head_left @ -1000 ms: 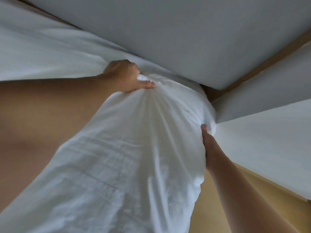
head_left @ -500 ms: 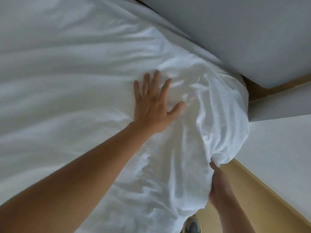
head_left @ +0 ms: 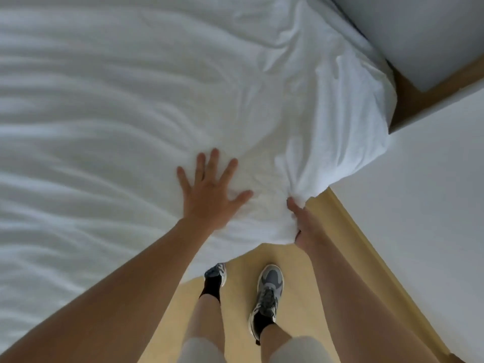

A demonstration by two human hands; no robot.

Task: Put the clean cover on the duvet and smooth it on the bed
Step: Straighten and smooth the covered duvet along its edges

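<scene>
The left hand (head_left: 209, 195) lies palm down on the white fabric duvet cover (head_left: 131, 106), fingers straight and spread wide, holding nothing. The right hand (head_left: 305, 224) grips the near edge of the cover just beside the left hand, with the thumb on top and the fingers curled under the cloth. The cloth gathers into tight folds that radiate from this grip.

The cover lies spread across the bed and hides it completely. Long shallow ripples run across the cover to the left of the left hand. To the right, the corner of the cover bulges and hangs over the side of the bed, touching the plain white wall (head_left: 424, 205).

Below the hanging edge is the tan floor (head_left: 241, 260). A pair of grey-and-white sneakers stands on it: the right sneaker (head_left: 268, 289) is fully visible, the left sneaker (head_left: 216, 271) is partly under the cover's edge. A pale grey panel (head_left: 432, 35) occupies the upper right corner.
</scene>
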